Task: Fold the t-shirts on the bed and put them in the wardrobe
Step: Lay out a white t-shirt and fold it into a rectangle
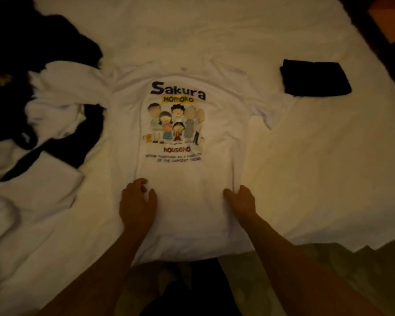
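A white t-shirt with a cartoon family print and the word "Sakura" lies spread flat, print up, in the middle of the bed, its hem reaching the bed's near edge. Its right side is already folded inward along a straight crease, while one sleeve still sticks out on that side. The left hand rests on the lower left part of the shirt with fingers curled, pinching a bit of the cloth. The right hand sits at the lower end of the crease, its fingers bent and gripping the folded edge. Toward the bed's far right corner, well apart from the shirt, lies a dark folded garment. Along the bed's left edge sits a loose heap of clothes, white and black pieces tangled together, just beside the shirt's left shoulder.
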Tool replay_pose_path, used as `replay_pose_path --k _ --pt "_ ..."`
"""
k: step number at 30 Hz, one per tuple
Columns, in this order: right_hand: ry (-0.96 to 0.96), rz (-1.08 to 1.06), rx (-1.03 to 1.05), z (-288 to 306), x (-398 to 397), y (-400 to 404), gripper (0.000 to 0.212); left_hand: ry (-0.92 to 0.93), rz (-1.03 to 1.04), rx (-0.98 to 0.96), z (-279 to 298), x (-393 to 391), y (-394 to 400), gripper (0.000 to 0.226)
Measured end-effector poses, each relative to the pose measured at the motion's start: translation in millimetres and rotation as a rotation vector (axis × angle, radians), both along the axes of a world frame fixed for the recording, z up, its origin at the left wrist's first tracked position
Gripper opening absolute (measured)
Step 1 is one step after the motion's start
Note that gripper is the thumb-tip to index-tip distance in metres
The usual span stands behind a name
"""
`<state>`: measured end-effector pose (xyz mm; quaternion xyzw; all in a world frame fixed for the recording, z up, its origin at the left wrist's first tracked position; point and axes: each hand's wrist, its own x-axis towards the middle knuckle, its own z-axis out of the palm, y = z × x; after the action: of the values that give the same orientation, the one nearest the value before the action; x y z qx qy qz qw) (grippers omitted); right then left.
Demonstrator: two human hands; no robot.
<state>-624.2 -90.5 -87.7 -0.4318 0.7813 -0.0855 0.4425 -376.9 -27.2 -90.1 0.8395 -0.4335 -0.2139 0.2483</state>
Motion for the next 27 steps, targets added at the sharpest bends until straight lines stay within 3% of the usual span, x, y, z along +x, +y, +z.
replay_pose_path --k 2,6,9,12,14,17,19,20,23,27 --pt "0.017 -0.059 0.005 -2 -1 28 0.043 -0.097 0.050 0.092 -2 19 34 0.052" --pt "0.055 -0.103 0.078 -1 -12 79 0.036 0.062 0.206 0.268 -2 39 87 0.083" --pt "-0.029 -0.227 -0.013 2 -30 98 0.024 0.304 0.239 0.193 -10 46 105 0.052" --pt "-0.235 -0.410 -0.163 8 -54 102 0.018 0.514 0.340 0.066 0 44 108 0.024" --pt "-0.406 -0.553 -0.243 16 -68 97 0.014 0.589 0.447 -0.054 9 42 108 0.029" --pt "-0.534 -0.667 -0.347 24 -83 87 0.024 0.636 0.519 -0.206 5 51 113 0.048" --pt "-0.561 -0.671 -0.406 20 -91 84 0.028 0.698 0.586 -0.292 -5 59 117 0.059" --pt "-0.574 -0.672 -0.441 16 -94 83 0.029 0.766 0.606 -0.342 -4 61 117 0.053" --pt "-0.564 -0.656 -0.550 5 -100 77 0.026 0.906 0.615 -0.443 -3 64 118 0.007" --pt "-0.447 -0.348 -0.624 -26 -107 78 0.032 0.694 0.421 -0.375 -32 70 127 0.013"
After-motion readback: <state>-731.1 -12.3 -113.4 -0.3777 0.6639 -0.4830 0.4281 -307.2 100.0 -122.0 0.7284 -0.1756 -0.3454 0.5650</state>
